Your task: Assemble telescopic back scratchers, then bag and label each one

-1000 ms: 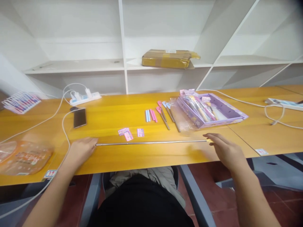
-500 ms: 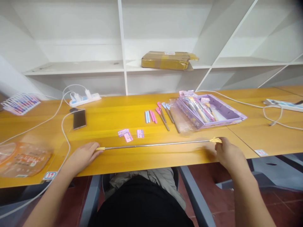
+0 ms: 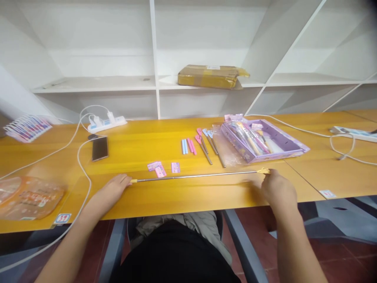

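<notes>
A long thin metal rod (image 3: pixel 194 176) with yellow ends lies extended across the yellow table (image 3: pixel 141 149), parallel to its front edge. My left hand (image 3: pixel 113 188) pinches the rod's yellow left end. My right hand (image 3: pixel 277 188) is closed on the right end, beside a small yellow hand-shaped tip (image 3: pixel 263 171). Just behind the rod lie small pink tags (image 3: pixel 160 168). Further back are several short pink and blue sticks (image 3: pixel 187 146) and similar collapsed rods with pink and blue tips (image 3: pixel 206 142).
A purple tray (image 3: pixel 290 140) with packaged items sits at the right, next to a clear wrapper (image 3: pixel 225 149). A phone (image 3: pixel 99 147), a power strip (image 3: pixel 106 122) and white cables lie at the left. An orange packet (image 3: pixel 28 196) is near the left edge. A parcel (image 3: pixel 210 76) rests on the shelf.
My right hand has closed on the rod's right end. The left hand has shifted right along the table with its end, and the rod now looks shorter.
</notes>
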